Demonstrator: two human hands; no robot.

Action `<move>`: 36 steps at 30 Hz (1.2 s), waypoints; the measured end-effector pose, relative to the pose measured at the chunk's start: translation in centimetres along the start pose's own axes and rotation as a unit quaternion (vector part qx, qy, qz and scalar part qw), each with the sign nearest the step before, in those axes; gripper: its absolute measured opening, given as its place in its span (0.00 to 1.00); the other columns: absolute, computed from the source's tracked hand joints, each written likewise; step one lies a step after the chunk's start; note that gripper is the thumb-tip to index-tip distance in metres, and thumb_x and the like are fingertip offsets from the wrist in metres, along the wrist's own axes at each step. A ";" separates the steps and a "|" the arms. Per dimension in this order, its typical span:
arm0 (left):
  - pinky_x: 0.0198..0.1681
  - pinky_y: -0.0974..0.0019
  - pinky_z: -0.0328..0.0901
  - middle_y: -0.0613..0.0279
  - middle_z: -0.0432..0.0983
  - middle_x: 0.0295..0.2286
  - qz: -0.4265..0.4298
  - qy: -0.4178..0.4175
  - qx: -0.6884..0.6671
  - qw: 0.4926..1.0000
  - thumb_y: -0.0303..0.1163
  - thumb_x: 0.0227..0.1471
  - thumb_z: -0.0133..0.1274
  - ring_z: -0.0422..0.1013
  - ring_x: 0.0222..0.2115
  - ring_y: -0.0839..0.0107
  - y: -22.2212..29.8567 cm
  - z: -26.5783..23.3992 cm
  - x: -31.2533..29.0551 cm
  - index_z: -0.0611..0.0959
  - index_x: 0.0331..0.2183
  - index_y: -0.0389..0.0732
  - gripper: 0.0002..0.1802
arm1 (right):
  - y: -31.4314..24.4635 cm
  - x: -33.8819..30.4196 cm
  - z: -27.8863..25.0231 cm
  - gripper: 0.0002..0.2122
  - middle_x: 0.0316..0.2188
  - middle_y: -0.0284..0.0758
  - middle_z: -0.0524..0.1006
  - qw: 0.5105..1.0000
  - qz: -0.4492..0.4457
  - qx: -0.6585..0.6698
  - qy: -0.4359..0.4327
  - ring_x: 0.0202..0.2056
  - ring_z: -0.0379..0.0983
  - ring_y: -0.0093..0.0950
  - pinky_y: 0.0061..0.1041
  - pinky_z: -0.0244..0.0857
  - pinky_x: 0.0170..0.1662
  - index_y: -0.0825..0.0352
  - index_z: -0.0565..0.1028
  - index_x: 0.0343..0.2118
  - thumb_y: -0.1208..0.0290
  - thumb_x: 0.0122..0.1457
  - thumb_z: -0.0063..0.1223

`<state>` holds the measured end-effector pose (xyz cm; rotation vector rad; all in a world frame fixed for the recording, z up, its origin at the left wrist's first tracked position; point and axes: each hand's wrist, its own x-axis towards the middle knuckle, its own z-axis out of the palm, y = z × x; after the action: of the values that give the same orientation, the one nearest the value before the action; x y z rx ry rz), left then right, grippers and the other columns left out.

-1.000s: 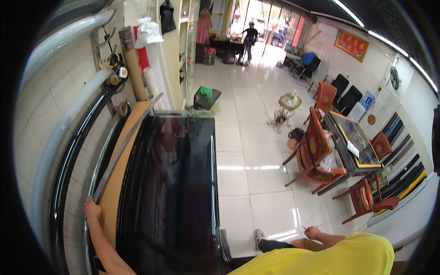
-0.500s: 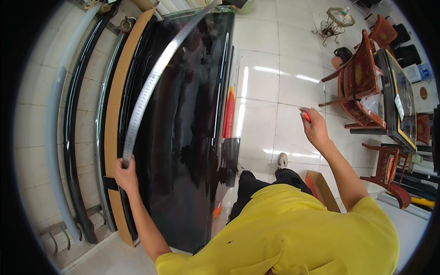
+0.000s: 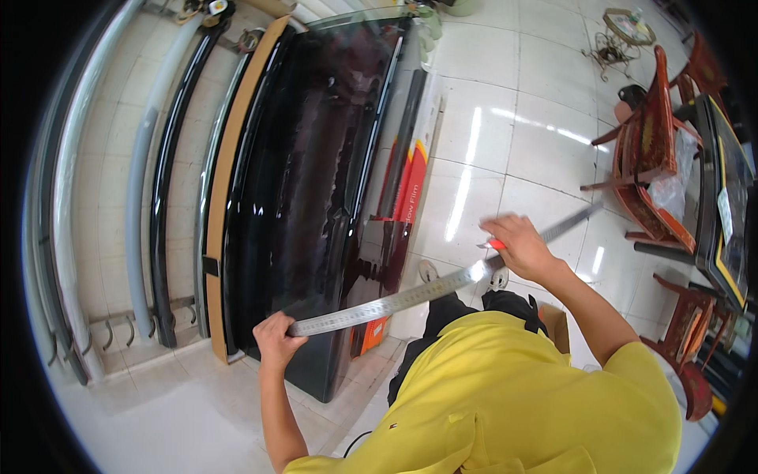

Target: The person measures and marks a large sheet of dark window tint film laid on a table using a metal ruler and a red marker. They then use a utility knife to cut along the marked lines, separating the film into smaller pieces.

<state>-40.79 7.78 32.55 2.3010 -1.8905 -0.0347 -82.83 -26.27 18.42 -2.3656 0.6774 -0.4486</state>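
A long steel ruler (image 3: pixel 395 303) slants across in front of me, from the dark sheet out over the floor. My left hand (image 3: pixel 276 340) is closed round its near left end. My right hand (image 3: pixel 521 246) is at the ruler farther along and holds a small red-handled cutter (image 3: pixel 495 244). Whether its fingers also grip the ruler is hard to make out. Below the ruler, on my left, lies a glossy black sheet of film (image 3: pixel 312 158) with a see-through edge, on a long table-like surface.
Long film rolls, one grey (image 3: pixel 142 174) and one black (image 3: pixel 175 158), hang on hooks along the left wall. A cardboard strip (image 3: pixel 237 158) borders the sheet. Red boxes (image 3: pixel 410 182) stand beneath its right edge. Carved wooden chairs (image 3: pixel 659 142) and a dark table (image 3: pixel 720 205) are at right.
The ruler has swung from pointing away over the sheet to lying crosswise, pointing right. My right hand, with the cutter, has come to it. The view has shifted.
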 end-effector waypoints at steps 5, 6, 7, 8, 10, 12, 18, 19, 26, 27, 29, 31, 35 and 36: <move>0.24 0.56 0.65 0.60 0.72 0.20 0.032 -0.035 -0.024 0.999 0.31 0.28 0.71 0.73 0.21 0.57 -0.2 0.5 1.2 0.77 0.22 0.42 0.18 | 5.0 -6.3 4.3 0.16 0.28 0.49 0.78 0.931 0.210 0.156 -0.257 0.31 0.71 0.49 0.42 0.68 0.38 0.69 0.77 0.34 0.60 0.72 0.50; 0.24 0.56 0.66 0.60 0.73 0.20 0.032 -0.047 -0.029 0.998 0.31 0.29 0.71 0.74 0.22 0.57 -0.9 0.7 1.1 0.77 0.22 0.42 0.17 | 5.5 -7.1 5.0 0.17 0.26 0.48 0.77 0.918 0.232 0.167 -0.275 0.28 0.69 0.44 0.40 0.67 0.37 0.70 0.78 0.34 0.58 0.72 0.51; 0.25 0.55 0.66 0.60 0.74 0.21 0.020 -0.062 -0.032 0.997 0.31 0.30 0.71 0.75 0.22 0.56 -1.9 0.9 0.8 0.78 0.22 0.42 0.17 | 5.6 -7.6 5.5 0.17 0.26 0.49 0.78 0.909 0.247 0.165 -0.293 0.27 0.70 0.40 0.39 0.68 0.38 0.70 0.80 0.35 0.59 0.72 0.52; 0.26 0.54 0.67 0.59 0.75 0.22 0.013 -0.077 -0.035 0.996 0.32 0.33 0.71 0.75 0.24 0.55 -2.9 1.3 0.3 0.78 0.23 0.42 0.15 | 5.5 -7.9 6.0 0.15 0.26 0.43 0.80 0.901 0.246 0.165 -0.318 0.28 0.73 0.32 0.35 0.70 0.39 0.69 0.80 0.36 0.60 0.72 0.52; 0.30 0.51 0.68 0.58 0.77 0.24 -0.036 -0.136 -0.057 0.988 0.36 0.39 0.68 0.77 0.27 0.52 -5.2 2.2 -1.4 0.79 0.23 0.42 0.14 | 4.6 -7.7 6.8 0.15 0.25 0.41 0.81 0.897 0.241 0.162 -0.333 0.28 0.75 0.30 0.34 0.71 0.37 0.68 0.81 0.35 0.61 0.72 0.54; 0.31 0.50 0.68 0.58 0.78 0.24 -0.076 -0.161 -0.079 0.981 0.38 0.40 0.67 0.77 0.28 0.51 -7.2 3.5 -3.8 0.80 0.24 0.42 0.13 | 3.5 -6.6 6.9 0.12 0.25 0.40 0.81 0.911 0.203 0.111 -0.340 0.27 0.76 0.32 0.34 0.71 0.37 0.67 0.81 0.36 0.63 0.70 0.56; 0.31 0.50 0.68 0.60 0.80 0.28 -0.194 -0.174 -0.139 0.955 0.40 0.41 0.67 0.77 0.31 0.51 -12.4 7.4 -13.2 0.83 0.26 0.44 0.13 | -2.0 1.2 6.1 0.10 0.36 0.42 0.80 0.939 -0.031 -0.031 -0.341 0.37 0.79 0.48 0.44 0.74 0.41 0.61 0.82 0.47 0.67 0.67 0.55; 0.31 0.51 0.68 0.62 0.81 0.28 -0.210 -0.165 -0.147 0.952 0.40 0.40 0.67 0.77 0.30 0.51 -13.4 7.9 -14.9 0.83 0.26 0.44 0.13 | -3.4 3.2 6.3 0.11 0.35 0.42 0.80 0.935 -0.060 -0.051 -0.345 0.37 0.79 0.47 0.44 0.75 0.40 0.62 0.82 0.48 0.67 0.66 0.56; 0.32 0.52 0.70 0.62 0.81 0.29 -0.304 -0.066 -0.196 0.930 0.40 0.40 0.69 0.79 0.32 0.54 -19.7 10.0 -25.9 0.84 0.29 0.44 0.14 | -14.7 17.7 8.8 0.22 0.33 0.37 0.77 0.851 -0.314 -0.170 -0.385 0.31 0.78 0.38 0.36 0.75 0.33 0.69 0.78 0.57 0.66 0.61 0.63; 0.32 0.52 0.70 0.62 0.81 0.29 -0.317 -0.050 -0.202 0.925 0.39 0.40 0.69 0.79 0.32 0.54 -20.7 9.9 -27.2 0.84 0.29 0.44 0.14 | -16.2 19.6 9.7 0.22 0.34 0.37 0.77 0.839 -0.346 -0.175 -0.382 0.31 0.78 0.38 0.36 0.75 0.32 0.69 0.78 0.57 0.66 0.61 0.63; 0.33 0.53 0.71 0.62 0.81 0.30 -0.343 -0.030 -0.214 0.914 0.39 0.40 0.70 0.79 0.32 0.54 -21.9 9.5 -29.3 0.84 0.30 0.44 0.15 | -18.8 22.9 10.9 0.23 0.35 0.38 0.77 0.812 -0.409 -0.184 -0.373 0.32 0.78 0.37 0.36 0.74 0.31 0.70 0.77 0.57 0.66 0.61 0.64; 0.36 0.53 0.71 0.63 0.81 0.30 -0.359 -0.002 -0.200 0.912 0.40 0.42 0.70 0.79 0.33 0.55 -23.1 8.8 -30.6 0.85 0.31 0.45 0.14 | -21.2 26.2 12.3 0.23 0.35 0.38 0.76 0.797 -0.431 -0.199 -0.373 0.32 0.78 0.38 0.35 0.75 0.31 0.72 0.77 0.57 0.67 0.61 0.64; 0.42 0.55 0.69 0.65 0.80 0.30 -0.372 0.052 -0.144 0.915 0.45 0.44 0.71 0.78 0.36 0.58 -25.9 7.0 -31.0 0.86 0.33 0.47 0.17 | -24.1 33.1 14.6 0.23 0.35 0.40 0.76 0.783 -0.469 -0.212 -0.348 0.32 0.77 0.38 0.35 0.75 0.32 0.74 0.76 0.57 0.70 0.61 0.64; 0.42 0.56 0.68 0.65 0.80 0.30 -0.365 0.070 -0.122 0.920 0.46 0.44 0.72 0.77 0.36 0.59 -26.6 6.7 -30.7 0.87 0.34 0.47 0.18 | -24.5 34.7 15.2 0.23 0.35 0.40 0.76 0.779 -0.479 -0.224 -0.339 0.32 0.77 0.38 0.35 0.75 0.32 0.74 0.76 0.57 0.70 0.61 0.64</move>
<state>-21.90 41.95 19.60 2.5880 -0.8166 -0.1776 -38.95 -22.40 28.10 -2.8942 -0.9074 0.2391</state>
